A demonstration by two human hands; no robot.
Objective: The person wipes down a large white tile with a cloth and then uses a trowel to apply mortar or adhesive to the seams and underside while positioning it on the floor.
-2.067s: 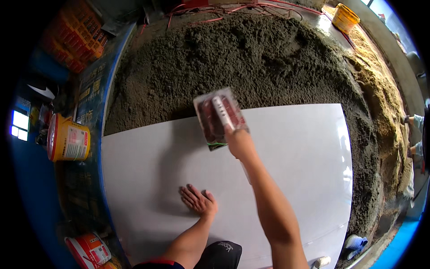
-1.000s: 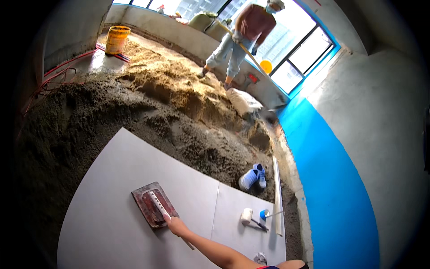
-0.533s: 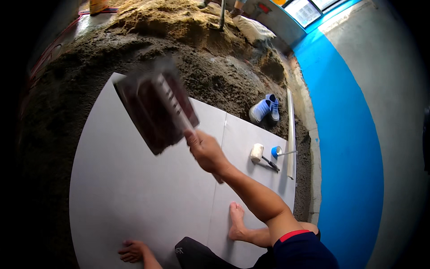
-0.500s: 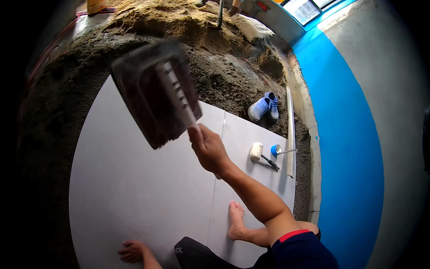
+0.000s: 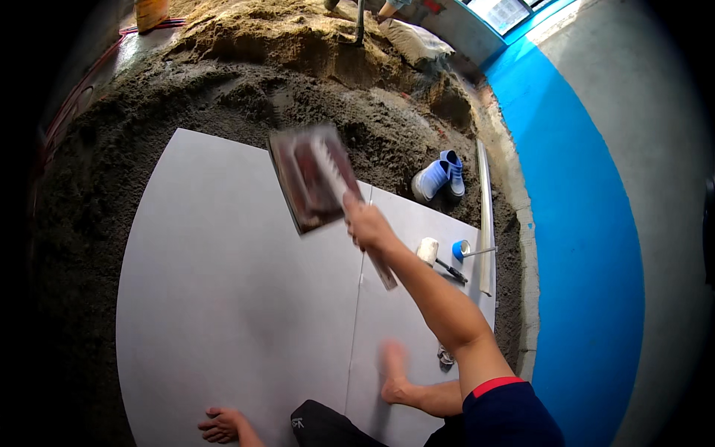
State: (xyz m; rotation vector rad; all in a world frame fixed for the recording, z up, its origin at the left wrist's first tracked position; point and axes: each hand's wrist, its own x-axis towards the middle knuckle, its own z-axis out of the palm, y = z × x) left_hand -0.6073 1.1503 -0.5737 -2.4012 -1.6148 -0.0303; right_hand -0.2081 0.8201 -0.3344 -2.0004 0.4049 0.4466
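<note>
My right hand (image 5: 366,223) is closed on the long metal handle of a flat, square tile-tamping tool (image 5: 309,179) with a dark reddish top, blurred over the far part of the large white tiles (image 5: 208,276). Whether the tool touches a tile I cannot tell. My left hand (image 5: 220,425) rests on the tile at the lower left, fingers spread, holding nothing. My bare foot (image 5: 396,380) is on the tile beside the seam. Right of the tool a white mallet (image 5: 427,252) with a dark handle lies near a blue roll (image 5: 459,250).
Dark mortar (image 5: 246,104) borders the tiles, with sand (image 5: 268,41) beyond. Blue shoes (image 5: 438,177), a long pale bar (image 5: 484,216) and a blue-painted band (image 5: 581,261) are at the right. A co-worker's leg (image 5: 391,9), a sack (image 5: 417,41) and a yellow bucket (image 5: 151,13) are at the back.
My right hand and the tool have moved right from half a second ago, and the tool looks smaller. Earlier, my view swung right from the wide mortar bed. My left hand stays on the tile.
</note>
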